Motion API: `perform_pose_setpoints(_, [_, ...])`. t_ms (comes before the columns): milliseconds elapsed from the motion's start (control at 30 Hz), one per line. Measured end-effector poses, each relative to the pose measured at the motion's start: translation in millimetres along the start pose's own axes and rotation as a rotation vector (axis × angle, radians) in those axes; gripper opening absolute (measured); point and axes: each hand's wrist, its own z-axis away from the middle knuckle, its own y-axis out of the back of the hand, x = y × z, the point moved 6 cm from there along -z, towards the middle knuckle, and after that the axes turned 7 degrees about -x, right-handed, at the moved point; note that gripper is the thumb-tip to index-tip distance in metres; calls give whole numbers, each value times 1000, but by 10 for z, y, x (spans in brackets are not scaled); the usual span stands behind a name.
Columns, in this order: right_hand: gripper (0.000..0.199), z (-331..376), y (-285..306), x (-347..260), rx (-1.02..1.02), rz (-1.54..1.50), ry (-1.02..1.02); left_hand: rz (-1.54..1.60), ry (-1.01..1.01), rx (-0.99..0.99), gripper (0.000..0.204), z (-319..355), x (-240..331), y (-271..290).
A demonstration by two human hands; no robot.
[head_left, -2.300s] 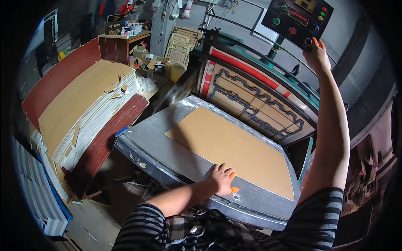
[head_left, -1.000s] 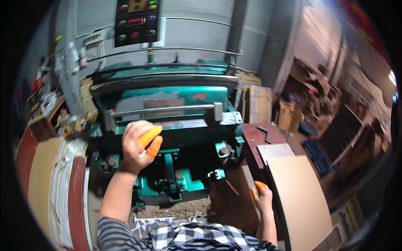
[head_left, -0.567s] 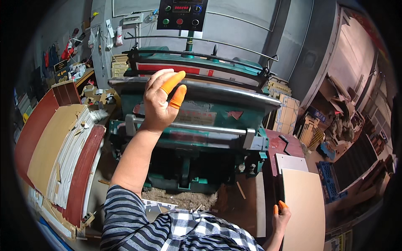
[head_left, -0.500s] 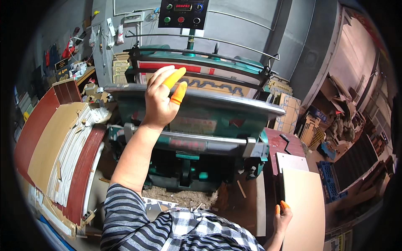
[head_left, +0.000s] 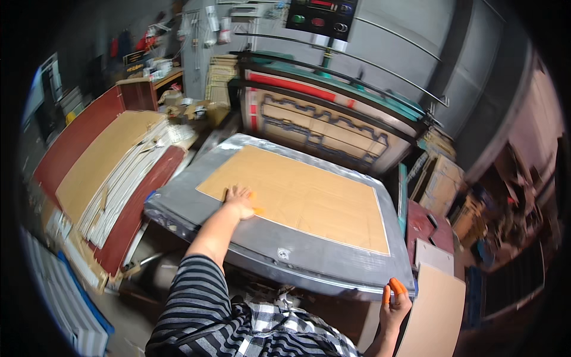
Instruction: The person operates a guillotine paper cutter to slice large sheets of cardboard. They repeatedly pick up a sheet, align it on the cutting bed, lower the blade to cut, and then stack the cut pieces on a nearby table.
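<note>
A brown cardboard sheet [head_left: 309, 193] lies on the grey metal platen [head_left: 267, 253] of a press in front of me. My left hand [head_left: 239, 203] rests on the sheet's near left edge with its fingers spread. Orange covers sit on some of its fingers. Behind the platen stands the upright die board [head_left: 324, 128], with dark strips in a stepped outline. Beside the platen's near right corner is my right hand [head_left: 397, 306], its orange-covered thumb and finger raised a little apart. Nothing shows between them; its other fingers are partly hidden. Close to this hand lies a tan board [head_left: 434, 315].
A control panel [head_left: 320, 16] rises behind the press, and a metal bar [head_left: 380, 66] spans its top. At left lie stacked sheets [head_left: 113, 154] and red-brown boards [head_left: 140, 214]. On the right, a dark red table [head_left: 423, 229] carries a bent black tool [head_left: 429, 225].
The platen has swung down toward me, showing the cardboard sheet and more of the die board. My left hand has come down from the air onto the sheet. My right hand has moved up.
</note>
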Motion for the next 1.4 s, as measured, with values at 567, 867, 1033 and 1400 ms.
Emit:
perform_pose_setpoints(567, [106,-467,-1910,-1189,-1042,152,359,-204,-519,422,31,1952,-590,178])
perform_pose_setpoints(867, [54,-306,-3082,-3187,-543,194,637,-327,-348,410,16,2659,-2567,1687])
perform_pose_setpoints(1033, [69,-549,-3621,-5000,-432,-106,845,-386,-46,770,26,4196,-3976,1881])
perform_pose_setpoints(1400, [51,118,-5876,-6977,-520,242,1179,-156,632,899,39,4191,-6034,-519])
